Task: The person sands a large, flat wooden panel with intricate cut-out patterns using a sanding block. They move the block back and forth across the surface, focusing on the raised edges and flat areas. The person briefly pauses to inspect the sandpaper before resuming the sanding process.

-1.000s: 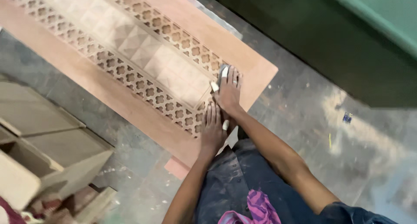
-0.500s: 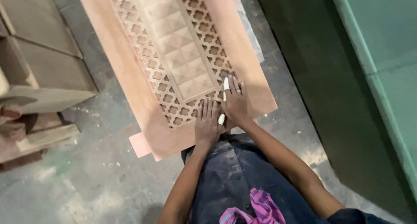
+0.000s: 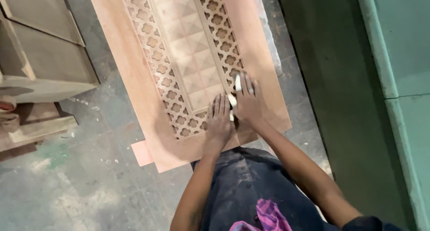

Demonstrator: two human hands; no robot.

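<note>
Near the bottom edge of the carved wooden door panel [image 3: 134,85], flat on the concrete floor [image 3: 80,186]: left hand [image 3: 219,122] pressed palm-down, fingers spread, grip released, resting on the lattice border. Just beside it, touching, right hand [image 3: 246,103] flat over a small white sanding piece [image 3: 237,83], grip pinning it to the lattice near the panel's bottom right corner. Off the panel's left edge, wooden boxes [image 3: 40,47]. Along its right edge, green wall [image 3: 358,78].

Reddish-brown carved panel [image 3: 134,56], quatrefoil lattice, pyramid squares; white pad [image 3: 234,99]; magenta cloth [image 3: 268,215].
</note>
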